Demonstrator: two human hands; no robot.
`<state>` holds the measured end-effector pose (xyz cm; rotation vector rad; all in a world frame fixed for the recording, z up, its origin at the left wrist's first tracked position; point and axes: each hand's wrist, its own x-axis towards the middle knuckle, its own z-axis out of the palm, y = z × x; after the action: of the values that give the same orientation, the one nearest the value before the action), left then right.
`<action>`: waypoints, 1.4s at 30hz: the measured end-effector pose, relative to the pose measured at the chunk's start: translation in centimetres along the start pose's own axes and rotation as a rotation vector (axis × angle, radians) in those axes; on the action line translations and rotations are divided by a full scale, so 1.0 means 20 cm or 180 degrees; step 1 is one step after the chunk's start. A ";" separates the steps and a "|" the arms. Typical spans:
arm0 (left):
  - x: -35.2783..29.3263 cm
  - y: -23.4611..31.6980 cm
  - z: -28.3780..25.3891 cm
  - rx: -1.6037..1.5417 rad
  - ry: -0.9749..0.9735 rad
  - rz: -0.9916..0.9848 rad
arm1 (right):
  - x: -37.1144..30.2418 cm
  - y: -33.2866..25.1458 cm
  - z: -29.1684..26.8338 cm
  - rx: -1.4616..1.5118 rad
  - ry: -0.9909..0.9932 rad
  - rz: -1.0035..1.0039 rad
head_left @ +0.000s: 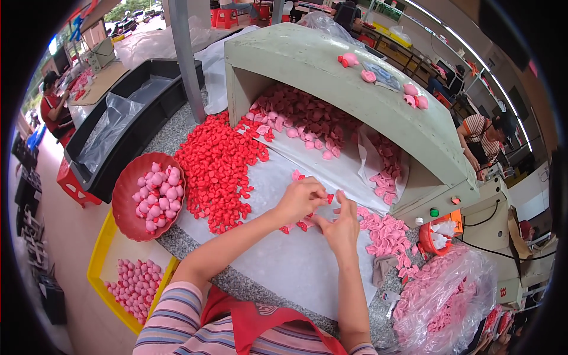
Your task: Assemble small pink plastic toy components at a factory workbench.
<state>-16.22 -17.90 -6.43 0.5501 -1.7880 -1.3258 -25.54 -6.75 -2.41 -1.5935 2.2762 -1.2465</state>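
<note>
My left hand [300,200] is closed in a pinch at the middle of the white sheet [269,248], with a small red plastic piece [329,199] at its fingertips. Close against it on the right, my right hand [339,223] has thumb and fingers bent together; what lies between them is mostly hidden. A few red pieces [303,226] rest on the sheet under the hands. To the left spreads a large heap of small red pieces [216,171]. Thin pink shell-like pieces [387,234] are piled to the right of my right hand.
Ahead stands a pale green hooded machine [331,56] with pink pieces inside. At left are a red bowl [121,204] of pink-and-red assembled pieces, a yellow tray [97,266] and a black bin [83,139]. A clear bag [467,296] of pink pieces lies right. Other people work beyond.
</note>
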 end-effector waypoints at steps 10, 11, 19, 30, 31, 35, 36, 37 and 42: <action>0.50 -0.12 0.12 0.2466 0.0144 0.0284 | -0.08 0.14 -0.23 -0.0048 0.0025 0.0111; 0.55 -0.16 0.13 0.2482 0.0195 0.0254 | -0.07 0.12 -0.22 -0.0065 0.0008 0.0060; 0.59 -0.22 0.04 0.2366 0.0455 0.0019 | -0.09 -0.05 -0.01 0.0395 -0.0920 -0.0105; -0.42 0.27 -0.79 -0.3316 0.1000 -0.0842 | 0.14 -0.23 0.73 0.0118 -0.1082 -0.1419; -0.48 0.27 -0.78 -0.3370 0.1040 -0.0897 | 0.15 -0.21 0.76 0.0127 -0.1091 -0.1421; -0.61 0.30 -0.69 -0.3707 0.0936 -0.0839 | 0.15 -0.17 0.73 0.0579 -0.1461 -0.0823; -0.62 0.31 -0.67 -0.3787 0.0876 -0.0908 | 0.13 -0.17 0.69 0.1194 -0.1593 -0.0182; -0.62 0.32 -0.65 -0.3870 0.0802 -0.0982 | 0.12 -0.17 0.63 0.1792 -0.1694 0.0482; -0.59 0.33 -0.51 -0.3675 0.0701 -0.1068 | 0.04 -0.30 0.19 0.3176 -0.1965 0.1381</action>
<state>-0.43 -12.59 -3.38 0.3030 -0.5434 -2.1276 -19.57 -10.28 -0.60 -0.8590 1.1831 -1.2130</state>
